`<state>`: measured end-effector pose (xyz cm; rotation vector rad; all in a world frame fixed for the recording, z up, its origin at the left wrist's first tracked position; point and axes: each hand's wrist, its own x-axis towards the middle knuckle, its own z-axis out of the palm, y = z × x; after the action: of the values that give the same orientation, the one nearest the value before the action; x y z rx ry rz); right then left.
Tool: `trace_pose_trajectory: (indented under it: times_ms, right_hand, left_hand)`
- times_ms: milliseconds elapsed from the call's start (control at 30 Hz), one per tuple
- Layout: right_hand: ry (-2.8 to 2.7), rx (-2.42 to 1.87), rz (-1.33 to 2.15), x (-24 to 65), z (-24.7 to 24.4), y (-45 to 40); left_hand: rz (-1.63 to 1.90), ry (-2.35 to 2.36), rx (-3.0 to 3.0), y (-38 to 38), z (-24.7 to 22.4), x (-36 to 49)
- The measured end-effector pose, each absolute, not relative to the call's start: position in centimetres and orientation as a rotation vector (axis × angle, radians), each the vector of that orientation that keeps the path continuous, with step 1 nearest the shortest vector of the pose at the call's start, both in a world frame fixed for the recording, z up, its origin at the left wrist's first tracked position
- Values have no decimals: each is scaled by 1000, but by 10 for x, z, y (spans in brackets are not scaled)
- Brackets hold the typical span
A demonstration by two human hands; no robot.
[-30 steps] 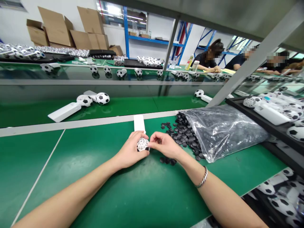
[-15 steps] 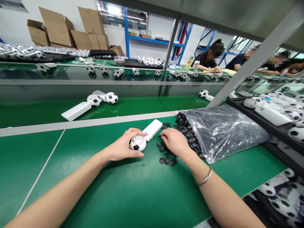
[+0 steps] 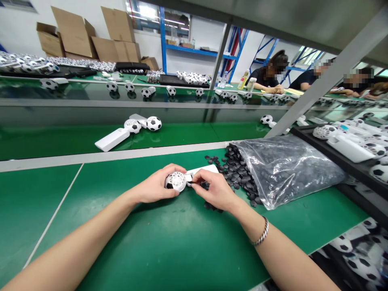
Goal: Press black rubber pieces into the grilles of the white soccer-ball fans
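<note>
Clasping a white lattice ball [image 3: 176, 182] in our left hand [image 3: 156, 185], we had its white rectangular handle [image 3: 206, 168] pointing right; our right hand [image 3: 212, 190] pinched a small black piece [image 3: 190, 183] at the lattice; loose black hexagons [image 3: 235, 173] spilled from a clear plastic bag [image 3: 287, 171] just beside.

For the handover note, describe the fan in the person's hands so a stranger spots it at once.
On the green bench nearest the person, beside the bulging clear bag of black hexagon pieces, the left hand holds a white handheld fan. Its ball head is mostly open white lattice, unlike the fully patched ball on the bench beyond.
</note>
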<state>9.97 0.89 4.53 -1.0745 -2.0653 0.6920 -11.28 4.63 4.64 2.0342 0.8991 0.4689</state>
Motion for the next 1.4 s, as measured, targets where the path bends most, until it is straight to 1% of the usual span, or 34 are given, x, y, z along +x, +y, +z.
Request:
trace_pose_trajectory:
  times_ms: [200, 367, 800, 1000, 1200, 1400]
  right_hand:
    - [-2176, -1002, 682, 98, 48, 9]
    - [-2144, -1054, 698, 98, 45, 8]
    - [-2198, -956, 619, 97, 39, 11]
    - [-2144, -1089, 623, 96, 42, 9]
    - [-2242, -920, 582, 93, 36, 12]
    - [-2237, -924, 512, 87, 31, 14]
  left_hand:
    - [467, 903, 2035, 46, 47, -112]
    - [453, 917, 2020, 45, 49, -112]
    - [474, 924, 2064, 43, 48, -109]
    - [481, 931, 2066, 42, 48, -108]
    - [509, 944, 2049, 42, 47, -106]
    - [586, 979, 2087, 39, 41, -102]
